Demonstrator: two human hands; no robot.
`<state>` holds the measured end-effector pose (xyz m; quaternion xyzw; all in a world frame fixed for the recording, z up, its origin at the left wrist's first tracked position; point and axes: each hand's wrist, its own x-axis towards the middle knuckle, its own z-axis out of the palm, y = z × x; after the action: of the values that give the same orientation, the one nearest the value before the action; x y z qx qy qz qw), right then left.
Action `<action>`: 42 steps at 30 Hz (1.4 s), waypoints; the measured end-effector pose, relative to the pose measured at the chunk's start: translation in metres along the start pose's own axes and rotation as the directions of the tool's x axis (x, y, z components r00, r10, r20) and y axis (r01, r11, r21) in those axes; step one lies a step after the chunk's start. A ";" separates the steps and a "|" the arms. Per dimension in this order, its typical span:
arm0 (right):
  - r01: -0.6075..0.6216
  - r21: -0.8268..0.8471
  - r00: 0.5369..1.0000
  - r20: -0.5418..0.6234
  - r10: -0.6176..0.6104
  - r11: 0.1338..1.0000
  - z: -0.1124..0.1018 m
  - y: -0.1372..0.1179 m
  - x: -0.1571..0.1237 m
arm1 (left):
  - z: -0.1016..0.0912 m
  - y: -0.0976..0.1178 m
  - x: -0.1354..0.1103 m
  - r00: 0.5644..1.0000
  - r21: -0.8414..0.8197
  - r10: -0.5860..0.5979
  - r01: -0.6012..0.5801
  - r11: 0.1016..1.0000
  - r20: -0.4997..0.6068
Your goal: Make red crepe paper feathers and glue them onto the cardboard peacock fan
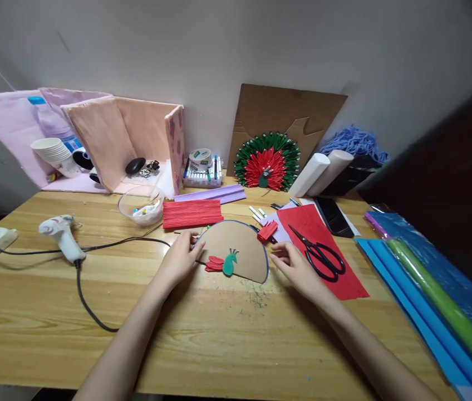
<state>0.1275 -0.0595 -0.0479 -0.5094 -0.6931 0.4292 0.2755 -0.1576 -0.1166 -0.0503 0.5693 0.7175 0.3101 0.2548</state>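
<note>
A cardboard half-circle [236, 236] with a blue-lined curved edge lies in front of me. On its lower part sit a green peacock-shaped cutout [230, 264] and several red petal-like pieces [215, 264] at its left. My left hand [181, 257] pinches the cardboard's left edge between thumb and fingers. Just off its right edge, my right hand [296, 267] is bent with fingers apart and nothing in it. Black-handled scissors [325, 260] rest on a red sheet [355, 284] beyond that hand. A small folded red piece [268, 230] lies behind the cardboard.
A white glue gun [64, 236] stands at left, its cord crossing the table. Behind are red crepe paper [192, 214], a clear bowl [125, 207] and a finished red-and-green peacock [267, 161] against cardboard. Rolled sheets [436, 289] line the right edge; a phone [334, 217] lies near.
</note>
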 end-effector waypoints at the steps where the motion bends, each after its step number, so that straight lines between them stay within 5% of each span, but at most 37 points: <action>1: -0.070 0.064 0.997 -0.015 0.072 0.995 -0.004 0.007 -0.004 | 0.002 -0.001 0.001 1.000 -0.024 -0.018 0.018 1.000 0.007; 6: -0.211 0.342 0.977 0.079 0.196 0.916 -0.007 0.011 -0.012 | 0.005 -0.003 0.008 0.995 -0.234 -0.060 0.076 0.969 0.075; 12: -0.278 0.509 0.960 0.127 0.249 0.814 -0.001 -0.010 0.002 | -0.020 0.006 0.006 0.970 -0.468 -0.211 0.243 0.850 0.120; 17: -0.332 0.585 0.927 0.346 0.143 0.740 -0.002 -0.019 0.014 | -0.032 0.018 0.002 0.965 -0.554 -0.241 0.256 0.792 0.102; 20: -0.265 0.568 0.945 0.314 0.093 0.779 -0.004 -0.017 0.017 | -0.024 0.021 0.002 0.969 -0.576 -0.213 0.247 0.780 0.127; 23: -0.245 0.542 0.957 0.269 0.109 0.804 -0.008 -0.011 0.019 | -0.013 0.018 0.002 0.977 -0.562 -0.150 0.212 0.799 0.155; 29: -0.281 0.531 0.954 0.249 0.169 0.799 -0.010 0.008 0.020 | -0.003 0.015 -0.005 0.995 -0.277 -0.028 0.000 0.961 -0.096; 34: -0.223 0.482 0.975 0.128 0.184 0.847 -0.003 0.019 0.020 | -0.001 0.026 -0.011 0.993 -0.040 0.116 -0.116 0.992 0.003; 42: -0.160 0.521 0.987 0.055 0.154 0.838 -0.003 0.022 0.021 | 0.003 0.037 -0.015 0.986 -0.003 0.159 -0.159 0.987 0.052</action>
<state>0.1330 -0.0364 -0.0667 -0.4678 -0.5073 0.6255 0.3641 -0.1277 -0.1253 -0.0247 0.6328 0.6632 0.3139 0.2475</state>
